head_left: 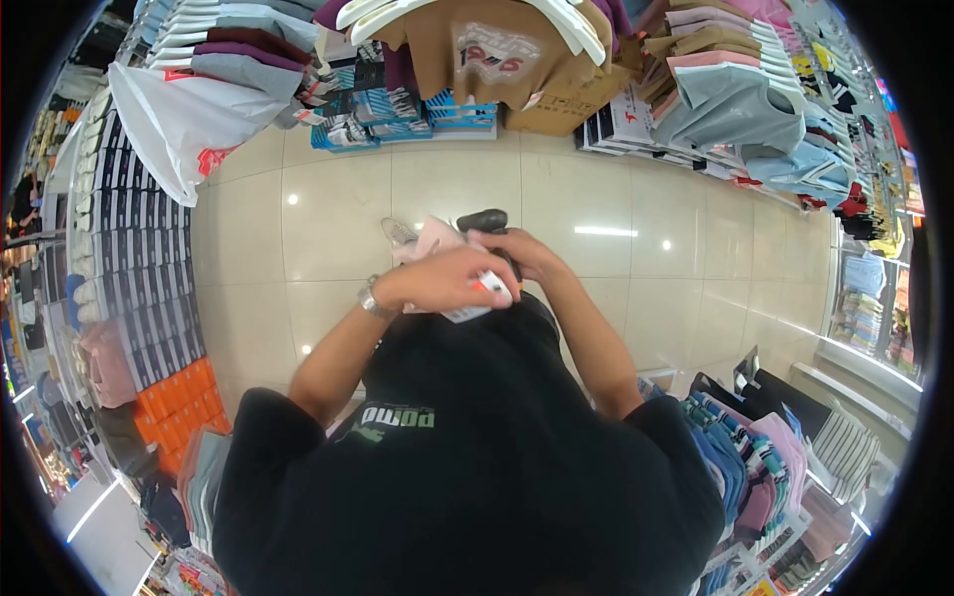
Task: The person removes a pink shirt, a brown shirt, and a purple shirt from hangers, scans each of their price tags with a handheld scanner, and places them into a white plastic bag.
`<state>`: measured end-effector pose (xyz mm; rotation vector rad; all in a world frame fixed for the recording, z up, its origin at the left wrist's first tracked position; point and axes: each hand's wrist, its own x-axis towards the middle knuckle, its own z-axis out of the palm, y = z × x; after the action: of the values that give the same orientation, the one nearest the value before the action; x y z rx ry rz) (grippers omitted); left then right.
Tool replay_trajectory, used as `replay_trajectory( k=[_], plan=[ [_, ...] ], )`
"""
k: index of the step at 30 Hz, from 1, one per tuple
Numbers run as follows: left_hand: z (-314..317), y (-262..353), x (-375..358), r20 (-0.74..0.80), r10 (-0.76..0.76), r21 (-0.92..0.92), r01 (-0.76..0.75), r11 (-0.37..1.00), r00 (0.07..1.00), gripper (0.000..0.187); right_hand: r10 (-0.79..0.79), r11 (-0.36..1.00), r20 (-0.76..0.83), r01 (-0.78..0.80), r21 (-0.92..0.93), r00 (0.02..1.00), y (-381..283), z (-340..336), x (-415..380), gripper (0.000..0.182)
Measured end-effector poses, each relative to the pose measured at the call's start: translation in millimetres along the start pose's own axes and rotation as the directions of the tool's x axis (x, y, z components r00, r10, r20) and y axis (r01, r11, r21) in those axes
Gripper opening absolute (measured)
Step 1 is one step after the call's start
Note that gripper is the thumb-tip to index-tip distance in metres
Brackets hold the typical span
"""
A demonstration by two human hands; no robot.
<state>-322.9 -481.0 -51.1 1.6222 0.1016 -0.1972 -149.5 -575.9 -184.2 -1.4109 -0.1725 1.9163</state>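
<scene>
From the head camera I saw the left hand [452,280] and the right hand [527,254] close together in front of the body, over the tiled floor [696,219]. The pale pink cloth [431,238] sat just beyond the left hand, folded and creased, partly covered by it; I couldn't tell its full shape. The left fingers were curled about a white tag [493,286] with a red-orange patch, and the right fingers were closed round a dark object [483,220] with a rounded end, which I couldn't identify. A metal watch [374,297] circled the left wrist. A grey shoe [397,231] showed beside the cloth. Ahead, a brown shirt [437,65] on white hangers blocked the way forward, with a cardboard box [561,109] partly hidden behind it. A white plastic bag [189,124] hung at the left, near stacked dark boxes [149,238] and orange boxes [179,397]. Grey shirts [730,104] crowded the right side, and folded-looking garments [730,447] stood close by the right elbow.
</scene>
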Motion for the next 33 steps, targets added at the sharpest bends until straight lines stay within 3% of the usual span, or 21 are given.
replay_trajectory(
  k=[1, 5, 8, 9, 12, 13, 15, 16, 17, 19, 22, 23, 26, 27, 30, 32, 33],
  plan=[
    [7.9, 1.7, 0.8, 0.039, -0.017, 0.079, 0.014, 0.997, 0.999, 0.023, -0.013, 0.996, 0.035, 0.010, 0.090, 0.999, 5.5, 6.9, 3.0, 0.035],
    [25.8, 14.6, 5.3, 0.167, -0.204, 0.282, 0.152, 0.947, 0.965, 0.023, -0.076, 0.996, -0.040, 0.078, 0.052, 0.996, 4.0, 14.2, 8.0, 0.023],
    [43.7, -22.1, 3.0, -0.001, 0.113, 0.159, -0.112, 0.981, 0.994, 0.027, -0.201, 0.960, 0.000, 0.197, 0.200, 0.980, -10.4, 8.3, 3.7, 0.023],
    [35.2, -1.4, -0.2, 0.056, -0.071, 0.167, 0.060, 0.984, 0.996, 0.027, -0.244, 0.949, 0.001, 0.239, 0.205, 0.970, -18.3, 7.1, -0.9, 0.031],
    [38.4, -31.3, -10.9, -0.182, 0.026, -0.099, -0.044, 0.994, 0.983, 0.029, -0.265, 0.918, 0.040, 0.239, 0.317, 0.964, -42.7, 1.5, -25.2, 0.041],
    [36.6, -45.5, -15.9, -0.248, -0.002, -0.155, -0.037, 0.987, 0.969, 0.028, -0.314, 0.909, 0.071, 0.278, 0.311, 0.947, -45.1, -5.6, -28.2, 0.052],
    [19.3, -60.8, -28.5, -0.359, -0.115, -0.154, 0.063, 0.986, 0.926, 0.024, -0.394, 0.872, 0.116, 0.331, 0.362, 0.912, -51.0, -9.9, -40.7, 0.055],
    [11.3, -61.0, -32.4, -0.414, -0.170, -0.161, 0.111, 0.981, 0.895, 0.022, -0.432, 0.852, 0.138, 0.353, 0.387, 0.891, -55.1, -8.6, -49.0, 0.056],
    [5.8, -60.6, -35.0, -0.595, -0.076, -0.009, 0.088, 0.996, 0.800, 0.021, -0.439, 0.849, 0.148, 0.355, 0.392, 0.886, -60.9, -7.1, -59.7, 0.063],
    [-7.7, -49.9, -38.2, -0.839, 0.188, 0.290, 0.127, 0.949, 0.511, 0.022, -0.498, 0.822, 0.185, 0.394, 0.411, 0.847, -64.9, -8.7, -65.7, 0.064],
    [-22.4, -34.2, -35.1, -0.859, 0.358, 0.445, 0.188, 0.876, 0.365, 0.028, -0.561, 0.814, 0.287, 0.453, 0.364, 0.776, -69.0, -17.1, -71.3, 0.059],
    [-26.4, -27.0, -32.8, -0.832, 0.379, 0.472, 0.158, 0.867, 0.405, 0.031, -0.578, 0.809, 0.324, 0.472, 0.351, 0.749, -71.6, -18.7, -75.3, 0.057],
    [-33.7, -40.9, -19.4, -0.678, 0.352, 0.483, 0.030, 0.875, 0.646, 0.036, -0.600, 0.797, 0.373, 0.495, 0.346, 0.707, -77.3, -15.1, -83.6, 0.053],
    [-31.7, -47.1, -14.0, -0.636, 0.282, 0.399, -0.006, 0.917, 0.719, 0.047, -0.610, 0.791, 0.385, 0.505, 0.346, 0.692, -79.2, -13.0, -87.7, 0.053],
    [-14.2, -42.1, 4.5, -0.599, 0.351, 0.400, -0.111, 0.910, 0.720, 0.056, -0.615, 0.788, 0.473, 0.478, 0.388, 0.630, -79.6, -17.2, -83.5, 0.057],
    [-10.1, -38.8, 8.1, -0.521, 0.313, 0.349, -0.136, 0.927, 0.794, 0.056, -0.628, 0.777, 0.472, 0.472, 0.416, 0.619, -70.1, -22.3, -79.6, 0.059],
    [-8.8, -39.3, 10.1, -0.502, 0.302, 0.334, -0.141, 0.932, 0.811, 0.055, -0.650, 0.758, 0.508, 0.435, 0.486, 0.565, -67.2, -22.1, -78.4, 0.064]
  ],
)
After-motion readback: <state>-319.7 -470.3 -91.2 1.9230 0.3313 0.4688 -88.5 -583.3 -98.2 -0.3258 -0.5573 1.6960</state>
